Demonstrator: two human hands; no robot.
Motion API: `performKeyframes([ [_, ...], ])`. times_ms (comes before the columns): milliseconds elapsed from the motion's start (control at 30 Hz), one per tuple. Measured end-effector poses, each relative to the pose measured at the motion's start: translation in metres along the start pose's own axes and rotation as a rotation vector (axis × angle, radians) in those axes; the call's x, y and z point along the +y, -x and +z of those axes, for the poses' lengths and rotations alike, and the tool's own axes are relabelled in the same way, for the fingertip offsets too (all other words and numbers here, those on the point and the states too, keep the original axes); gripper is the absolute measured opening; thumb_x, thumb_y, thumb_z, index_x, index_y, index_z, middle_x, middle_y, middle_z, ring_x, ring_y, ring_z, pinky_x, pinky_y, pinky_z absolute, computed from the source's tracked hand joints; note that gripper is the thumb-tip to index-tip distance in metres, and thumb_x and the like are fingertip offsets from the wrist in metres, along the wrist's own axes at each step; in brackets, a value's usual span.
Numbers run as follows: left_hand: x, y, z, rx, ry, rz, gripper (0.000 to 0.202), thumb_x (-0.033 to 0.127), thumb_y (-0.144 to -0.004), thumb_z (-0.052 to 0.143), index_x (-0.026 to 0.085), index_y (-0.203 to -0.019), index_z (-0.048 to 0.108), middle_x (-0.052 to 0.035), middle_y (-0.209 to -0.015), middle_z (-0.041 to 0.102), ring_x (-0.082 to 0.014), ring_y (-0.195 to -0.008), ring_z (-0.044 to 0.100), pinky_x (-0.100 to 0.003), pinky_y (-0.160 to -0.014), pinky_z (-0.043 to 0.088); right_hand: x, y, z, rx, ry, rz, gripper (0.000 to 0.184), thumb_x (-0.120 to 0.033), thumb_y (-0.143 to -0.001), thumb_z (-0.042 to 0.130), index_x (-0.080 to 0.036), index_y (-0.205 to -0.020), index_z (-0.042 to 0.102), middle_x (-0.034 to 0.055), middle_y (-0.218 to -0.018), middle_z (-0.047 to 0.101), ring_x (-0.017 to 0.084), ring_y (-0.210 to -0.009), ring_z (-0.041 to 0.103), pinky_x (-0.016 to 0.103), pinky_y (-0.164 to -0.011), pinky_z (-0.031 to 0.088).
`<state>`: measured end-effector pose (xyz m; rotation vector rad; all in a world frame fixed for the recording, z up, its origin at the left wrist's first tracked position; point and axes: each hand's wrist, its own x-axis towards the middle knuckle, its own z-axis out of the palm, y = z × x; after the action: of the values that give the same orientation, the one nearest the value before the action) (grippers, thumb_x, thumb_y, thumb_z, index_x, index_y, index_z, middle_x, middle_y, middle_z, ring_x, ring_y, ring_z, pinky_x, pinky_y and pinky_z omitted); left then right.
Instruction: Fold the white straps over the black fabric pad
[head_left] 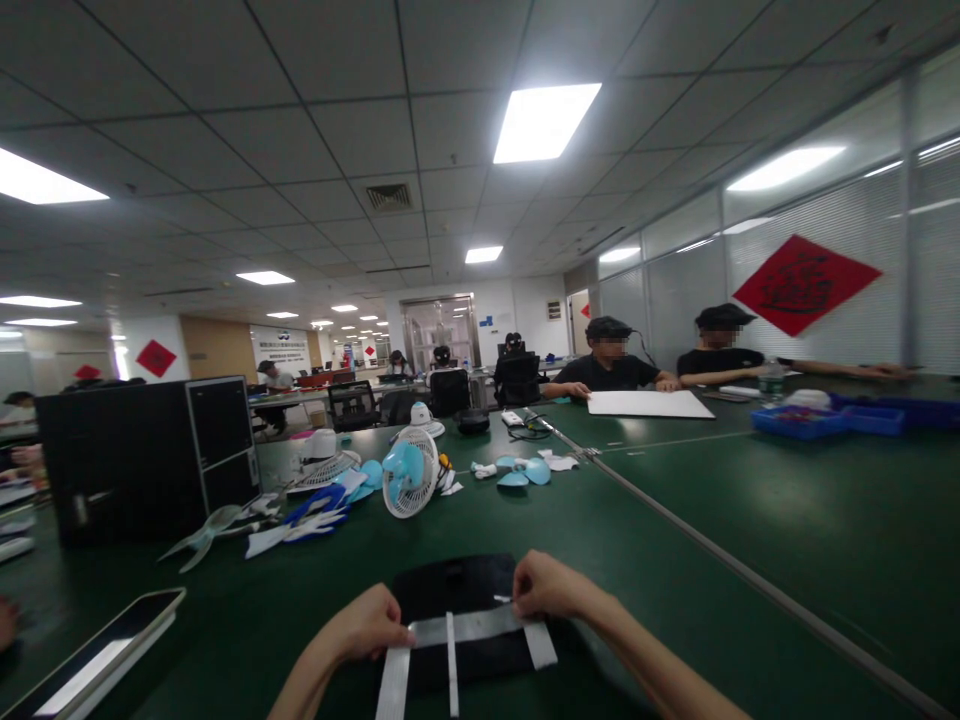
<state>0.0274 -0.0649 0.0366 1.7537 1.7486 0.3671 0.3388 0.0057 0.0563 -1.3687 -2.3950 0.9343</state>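
While both forearms reach in from the bottom edge, left hand (367, 625) and right hand (547, 587) are curled closed, each pinching one end of a grey strip (472, 627) stretched between them over a black pad (457, 585). Fingertips hidden under knuckles, strip material unclear, elbows cropped. Beyond the grip: green table (675, 560), small fan (409, 478), seated people (609, 365), ceiling lights (546, 120).

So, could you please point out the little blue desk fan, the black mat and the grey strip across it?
desk fan (409, 473), head view, on the white front grille.
black mat (457, 585), head view, on its bare upper part.
grey strip (480, 625), head view, on the middle of its crosswise stretch.
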Motion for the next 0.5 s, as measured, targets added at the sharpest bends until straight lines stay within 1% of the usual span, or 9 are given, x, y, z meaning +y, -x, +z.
performKeyframes([
  [67, 0.002, 0.001, 0.000, 0.064, -0.046, 0.003, 0.027, 0.043, -0.061, 0.069, 0.017, -0.062, 0.060, 0.0036, -0.056, 0.053, -0.0127, -0.055, 0.048, -0.022, -0.049, 0.029, -0.002, 0.002, -0.001, 0.026, 0.036, -0.017, 0.012, -0.015, -0.064, 0.067, -0.016, -0.074, 0.073, -0.0001, -0.068, 0.068, 0.013, -0.062, 0.060, 0.020, -0.050, 0.040],
  [133, 0.007, 0.003, 0.000, 0.101, -0.075, 0.063, 0.024, 0.037, -0.062, 0.070, 0.017, -0.072, 0.062, 0.0024, -0.069, 0.059, -0.0141, -0.065, 0.052, -0.022, -0.053, 0.033, -0.006, 0.005, -0.002, 0.036, 0.059, -0.017, 0.013, -0.015, -0.063, 0.068, -0.016, -0.075, 0.073, 0.0007, -0.073, 0.069, 0.014, -0.066, 0.061, 0.020, -0.052, 0.041],
  [167, 0.010, 0.004, 0.001, 0.099, -0.085, 0.117, 0.023, 0.033, -0.063, 0.069, 0.018, -0.079, 0.063, 0.0022, -0.075, 0.060, -0.0140, -0.069, 0.053, -0.021, -0.056, 0.035, -0.008, 0.007, -0.002, 0.037, 0.069, -0.015, 0.014, -0.015, -0.064, 0.068, -0.016, -0.076, 0.074, 0.0009, -0.074, 0.070, 0.014, -0.068, 0.062, 0.020, -0.052, 0.041],
  [233, 0.018, 0.007, 0.004, 0.072, -0.109, 0.267, 0.027, 0.025, -0.068, 0.064, 0.020, -0.094, 0.064, 0.0022, -0.085, 0.060, -0.0130, -0.075, 0.053, -0.021, -0.061, 0.037, -0.011, 0.010, -0.001, 0.039, 0.093, -0.013, 0.015, -0.014, -0.063, 0.067, -0.016, -0.077, 0.074, 0.0009, -0.074, 0.070, 0.015, -0.068, 0.062, 0.020, -0.052, 0.041],
  [300, 0.026, 0.009, 0.009, 0.015, -0.135, 0.425, 0.034, 0.018, -0.075, 0.054, 0.024, -0.107, 0.065, 0.0010, -0.096, 0.060, -0.0124, -0.082, 0.053, -0.021, -0.071, 0.040, -0.013, 0.011, -0.001, 0.046, 0.118, -0.015, 0.015, -0.013, -0.062, 0.067, -0.016, -0.076, 0.073, 0.0007, -0.073, 0.070, 0.014, -0.067, 0.062, 0.019, -0.052, 0.040],
  [333, 0.029, 0.010, 0.011, -0.007, -0.151, 0.475, 0.036, 0.016, -0.079, 0.050, 0.026, -0.109, 0.065, 0.0004, -0.099, 0.060, -0.0127, -0.086, 0.054, -0.022, -0.075, 0.040, -0.014, 0.012, -0.001, 0.052, 0.126, -0.012, 0.016, -0.013, -0.062, 0.068, -0.016, -0.077, 0.073, 0.0006, -0.073, 0.070, 0.014, -0.067, 0.062, 0.019, -0.051, 0.039],
  [400, 0.033, 0.012, 0.015, -0.029, -0.176, 0.520, 0.039, 0.015, -0.084, 0.044, 0.030, -0.112, 0.066, -0.0005, -0.102, 0.059, -0.0135, -0.090, 0.054, -0.023, -0.079, 0.039, -0.015, 0.012, -0.002, 0.060, 0.134, 0.000, 0.017, -0.014, -0.062, 0.069, -0.016, -0.078, 0.073, 0.0009, -0.076, 0.071, 0.014, -0.068, 0.062, 0.019, -0.052, 0.039],
  [500, 0.035, 0.014, 0.016, -0.031, -0.198, 0.508, 0.041, 0.014, -0.084, 0.043, 0.032, -0.113, 0.066, -0.0009, -0.102, 0.058, -0.0148, -0.092, 0.054, -0.024, -0.078, 0.038, -0.018, 0.013, -0.002, 0.090, 0.171, -0.017, 0.017, -0.016, -0.063, 0.070, -0.016, -0.079, 0.071, 0.0016, -0.079, 0.070, 0.015, -0.070, 0.062, 0.020, -0.053, 0.039],
])
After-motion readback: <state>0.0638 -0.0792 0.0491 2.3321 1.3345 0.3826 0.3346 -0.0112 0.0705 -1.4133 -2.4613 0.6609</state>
